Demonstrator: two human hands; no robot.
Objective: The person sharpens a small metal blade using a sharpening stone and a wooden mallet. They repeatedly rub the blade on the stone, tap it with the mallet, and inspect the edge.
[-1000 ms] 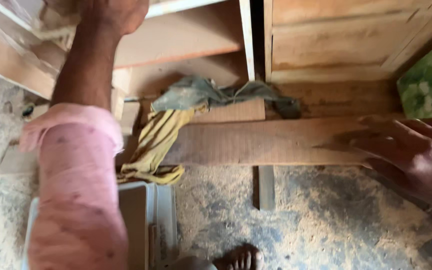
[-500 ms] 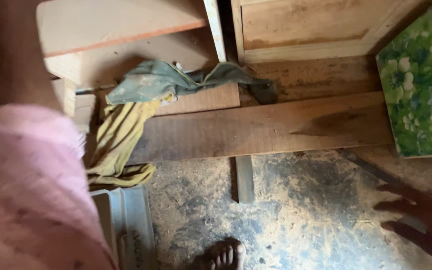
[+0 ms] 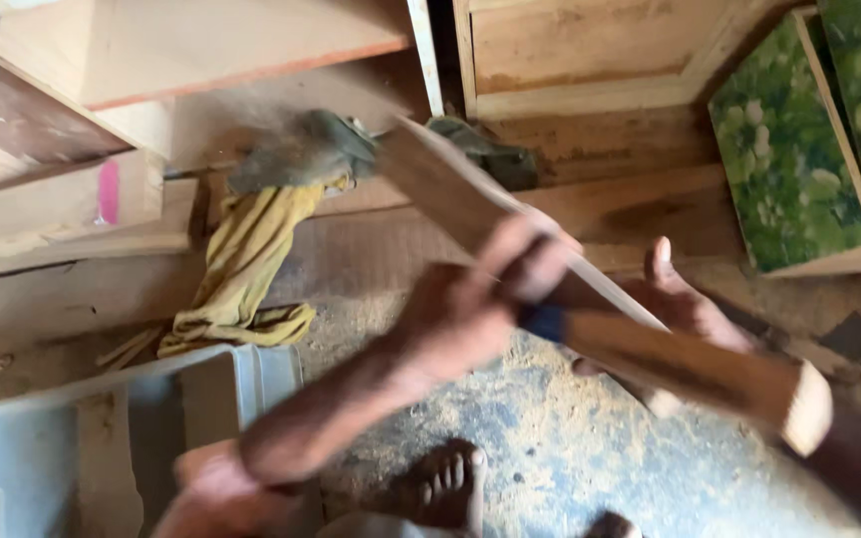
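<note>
A long wooden piece (image 3: pixel 450 189), flat and thin at its far end and thick and rounded near me, slants across the middle of the head view, blurred by motion. My left hand (image 3: pixel 490 299) reaches in from the lower left and is closed around its middle, beside a small blue band. My right hand (image 3: pixel 685 304) lies under and behind the piece with the thumb up and the fingers spread against it. The pale cut end (image 3: pixel 807 408) points to the lower right.
A yellow cloth (image 3: pixel 241 269) and a grey-green cloth (image 3: pixel 301 149) lie over a plank on the sawdust floor (image 3: pixel 590 458). A pale grey plastic crate (image 3: pixel 102 438) stands at lower left. Green patterned panels (image 3: pixel 789 149) lean at right, stacked boards (image 3: pixel 62 199) at left. My bare foot (image 3: pixel 445 488) is below.
My left arm has come down from the upper left, and my right hand has moved in from the right. Both now meet on a wooden piece in the middle.
</note>
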